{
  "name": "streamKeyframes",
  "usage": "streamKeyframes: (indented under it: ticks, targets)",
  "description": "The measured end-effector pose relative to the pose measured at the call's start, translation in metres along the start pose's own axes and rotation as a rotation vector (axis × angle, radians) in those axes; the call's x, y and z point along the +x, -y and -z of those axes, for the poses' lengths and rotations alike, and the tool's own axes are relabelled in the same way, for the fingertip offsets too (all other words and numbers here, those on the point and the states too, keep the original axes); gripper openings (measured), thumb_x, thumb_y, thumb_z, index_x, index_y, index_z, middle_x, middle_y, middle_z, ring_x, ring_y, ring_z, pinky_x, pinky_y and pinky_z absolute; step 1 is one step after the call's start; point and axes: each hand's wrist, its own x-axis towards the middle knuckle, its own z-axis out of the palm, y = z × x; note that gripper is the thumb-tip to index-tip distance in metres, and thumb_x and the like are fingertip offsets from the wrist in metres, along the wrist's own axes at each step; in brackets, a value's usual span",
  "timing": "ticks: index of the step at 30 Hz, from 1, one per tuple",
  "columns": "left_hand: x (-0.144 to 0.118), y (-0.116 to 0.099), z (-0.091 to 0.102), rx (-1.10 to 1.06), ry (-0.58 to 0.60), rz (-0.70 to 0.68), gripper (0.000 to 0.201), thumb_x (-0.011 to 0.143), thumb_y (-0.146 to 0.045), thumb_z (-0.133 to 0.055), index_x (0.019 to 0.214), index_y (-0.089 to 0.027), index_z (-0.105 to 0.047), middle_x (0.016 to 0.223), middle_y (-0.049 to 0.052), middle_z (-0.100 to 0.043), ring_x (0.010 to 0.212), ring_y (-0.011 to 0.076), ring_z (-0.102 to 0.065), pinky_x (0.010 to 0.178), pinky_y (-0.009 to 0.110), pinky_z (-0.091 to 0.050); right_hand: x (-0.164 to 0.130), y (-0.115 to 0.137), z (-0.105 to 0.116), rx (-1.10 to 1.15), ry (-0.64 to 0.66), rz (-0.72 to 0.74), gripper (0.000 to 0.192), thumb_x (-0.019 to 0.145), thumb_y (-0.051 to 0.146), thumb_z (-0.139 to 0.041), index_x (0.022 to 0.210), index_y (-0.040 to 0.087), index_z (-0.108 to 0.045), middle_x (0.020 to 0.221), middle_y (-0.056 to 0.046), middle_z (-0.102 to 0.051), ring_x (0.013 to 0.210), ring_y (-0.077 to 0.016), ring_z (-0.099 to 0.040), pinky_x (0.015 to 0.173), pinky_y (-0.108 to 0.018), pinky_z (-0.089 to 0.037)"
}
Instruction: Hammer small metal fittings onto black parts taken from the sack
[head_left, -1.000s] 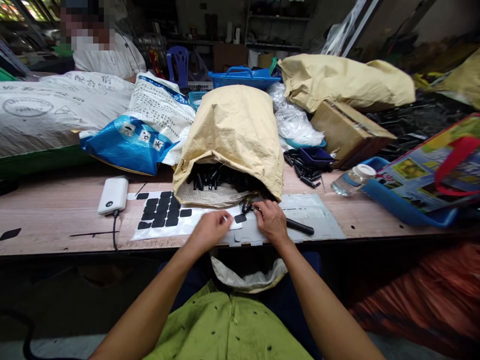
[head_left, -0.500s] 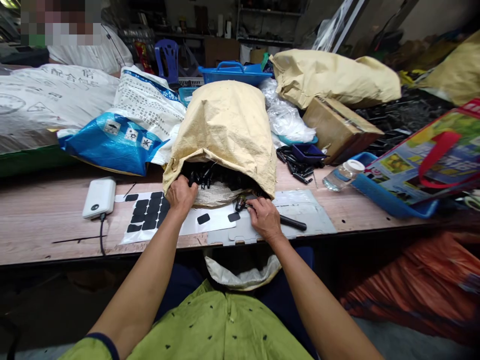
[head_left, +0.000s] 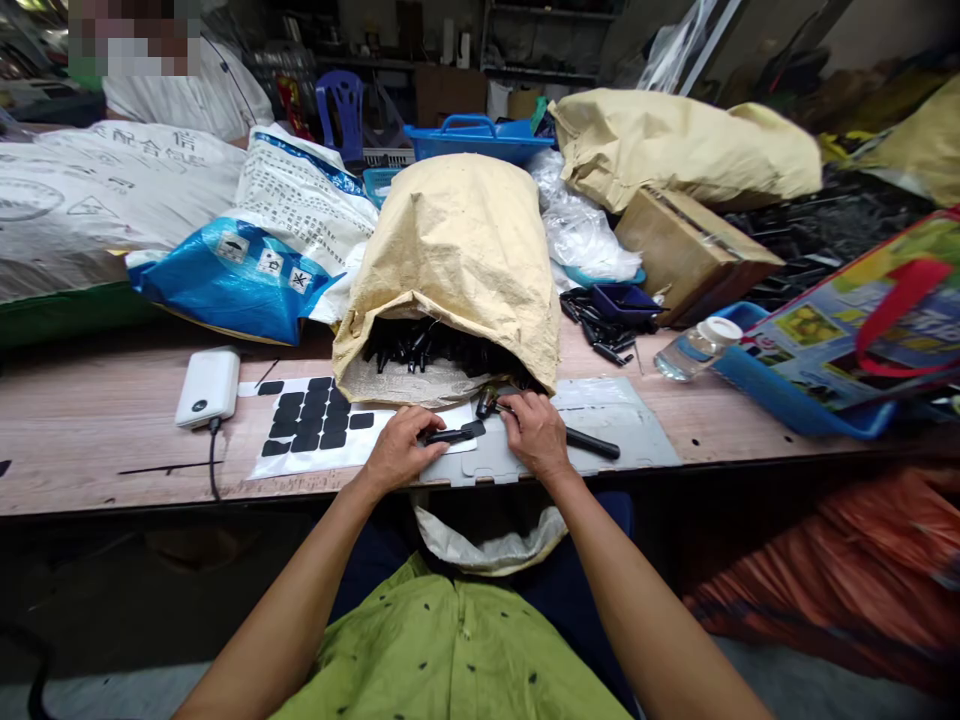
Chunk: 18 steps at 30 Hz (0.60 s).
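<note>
In my left hand (head_left: 401, 450) is a slim black part (head_left: 450, 436), pinched between thumb and fingers just over the front edge of the table. My right hand (head_left: 536, 435) is closed around the shaft of a small hammer (head_left: 592, 443), its head poking out to the left and its black grip to the right. The hammer lies over a grey flat sheet (head_left: 630, 425). Behind both hands, a tan sack (head_left: 465, 230) lies with its mouth towards me, and many black parts (head_left: 416, 345) show inside. A white sheet with black stickers (head_left: 307, 420) sits left of my left hand.
A white power bank (head_left: 208, 385) with a cable stands at left, before a blue-and-white sack (head_left: 247, 270). To the right are a clear jar (head_left: 694, 350), a blue tray (head_left: 795, 400) and a wooden box (head_left: 675, 250). Below the table edge hangs an open white bag (head_left: 487, 550).
My left hand has come out of the sack's mouth, moving right and towards me with a black part. My right hand stays on the hammer. The view has shifted slightly.
</note>
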Motion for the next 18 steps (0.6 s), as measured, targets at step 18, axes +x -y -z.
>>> streamKeyframes:
  ticks: [18]
  targets:
    - [0.005,0.007,0.002,-0.077,0.004,0.073,0.019,0.076,-0.028,-0.082,0.093,-0.023,-0.076,0.087,0.002,-0.067,0.092,0.0219,-0.057,0.085,0.035,-0.044,-0.003,0.044,0.029,0.314,-0.038,0.031,0.026,0.101,0.025,-0.048,0.118,0.023,-0.067,0.104,-0.007,-0.068,0.099,-0.0218,-0.061,0.091,-0.033,-0.049]
